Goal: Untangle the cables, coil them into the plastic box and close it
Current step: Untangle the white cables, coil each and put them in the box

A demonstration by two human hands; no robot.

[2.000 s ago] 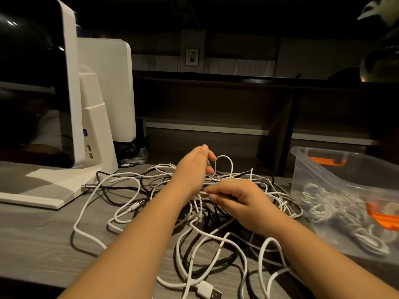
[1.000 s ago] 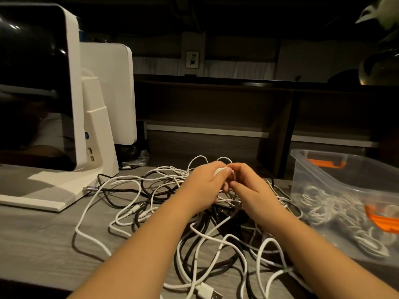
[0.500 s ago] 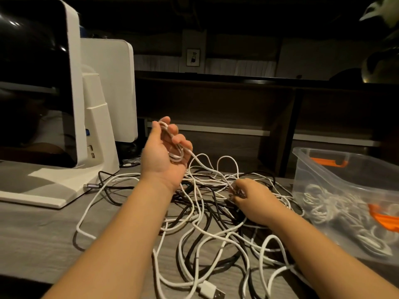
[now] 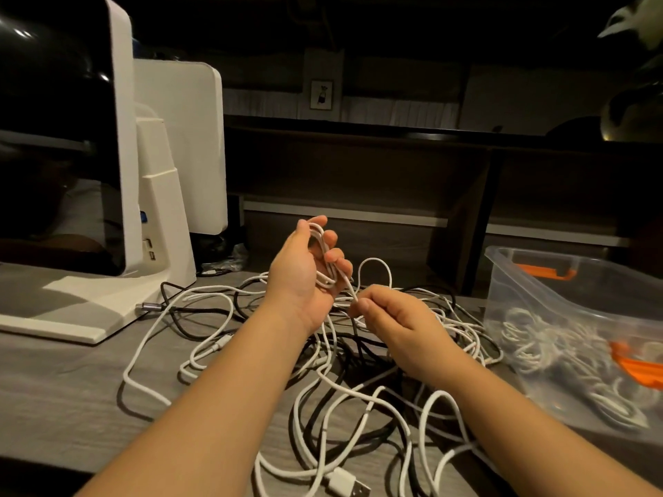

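A tangle of white and black cables [image 4: 323,382] sprawls over the grey desk in front of me. My left hand [image 4: 305,270] is raised above the pile, palm toward me, with loops of a white cable [image 4: 324,260] wound round its curled fingers. Just right of it, my right hand [image 4: 398,324] pinches the same white cable between thumb and forefinger where it leaves the coil. A clear plastic box [image 4: 574,292] with orange latches stands at the right, holding several coiled white cables. Its lid is not in view.
A white monitor [image 4: 118,138] on a broad white stand [image 4: 71,310] fills the left side, a second white screen behind it. A USB plug [image 4: 349,486] lies at the desk's near edge. Dark shelving runs along the back.
My left hand lifted out of the pile with white cable looped round its fingers. My right hand rose from the tangle and came up beside the left, pinching the same cable.
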